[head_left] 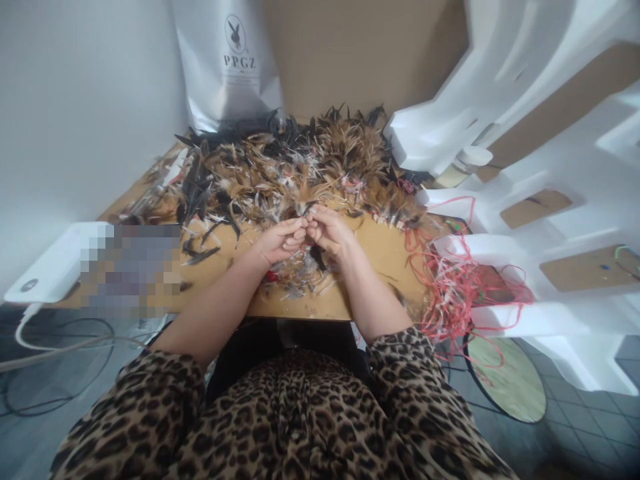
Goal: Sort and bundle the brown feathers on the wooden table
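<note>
A big heap of brown, black and white feathers [295, 167] covers the back of a wooden table [385, 250]. My left hand [280, 241] and my right hand [327, 230] meet at the heap's near edge, fingertips pinched together on a small bunch of feathers [306, 208]. Both hands have their fingers curled closed. Under the hands, loose feather scraps [300, 277] lie on the wood.
A tangle of red strings [457, 287] hangs off the table's right side. White foam packing pieces [530, 167] stand at the right. A silver PPGZ bag [230, 63] leans at the back. A white device [53, 263] with a cable sits at the left. A round mirror [507, 380] lies on the floor.
</note>
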`<state>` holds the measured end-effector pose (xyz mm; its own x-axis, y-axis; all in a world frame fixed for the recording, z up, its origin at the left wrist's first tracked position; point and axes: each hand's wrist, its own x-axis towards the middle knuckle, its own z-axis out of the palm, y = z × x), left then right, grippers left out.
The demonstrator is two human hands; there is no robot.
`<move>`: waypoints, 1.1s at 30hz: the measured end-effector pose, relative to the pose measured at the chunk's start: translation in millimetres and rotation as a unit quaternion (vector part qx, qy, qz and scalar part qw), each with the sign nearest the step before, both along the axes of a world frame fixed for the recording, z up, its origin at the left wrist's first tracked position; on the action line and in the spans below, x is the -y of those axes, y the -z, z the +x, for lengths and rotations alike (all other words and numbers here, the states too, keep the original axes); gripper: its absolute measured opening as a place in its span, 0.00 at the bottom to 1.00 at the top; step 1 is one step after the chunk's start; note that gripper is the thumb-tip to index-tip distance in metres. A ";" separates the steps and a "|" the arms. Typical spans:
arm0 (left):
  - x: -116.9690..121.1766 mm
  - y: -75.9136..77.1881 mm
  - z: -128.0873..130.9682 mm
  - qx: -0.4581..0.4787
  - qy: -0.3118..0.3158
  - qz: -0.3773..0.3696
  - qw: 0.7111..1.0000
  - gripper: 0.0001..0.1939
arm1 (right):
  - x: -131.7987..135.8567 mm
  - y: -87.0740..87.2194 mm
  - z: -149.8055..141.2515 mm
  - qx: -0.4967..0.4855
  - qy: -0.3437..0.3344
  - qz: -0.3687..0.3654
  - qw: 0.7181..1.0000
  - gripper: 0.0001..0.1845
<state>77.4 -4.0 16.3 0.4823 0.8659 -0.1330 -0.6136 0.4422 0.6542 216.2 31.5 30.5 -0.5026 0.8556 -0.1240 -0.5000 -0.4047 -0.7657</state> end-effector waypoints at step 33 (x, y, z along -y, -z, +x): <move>-8.9 0.2 -6.6 -0.250 -0.104 0.068 0.960 0.10 | -2.1 -0.3 7.3 0.299 0.138 0.226 0.917 0.21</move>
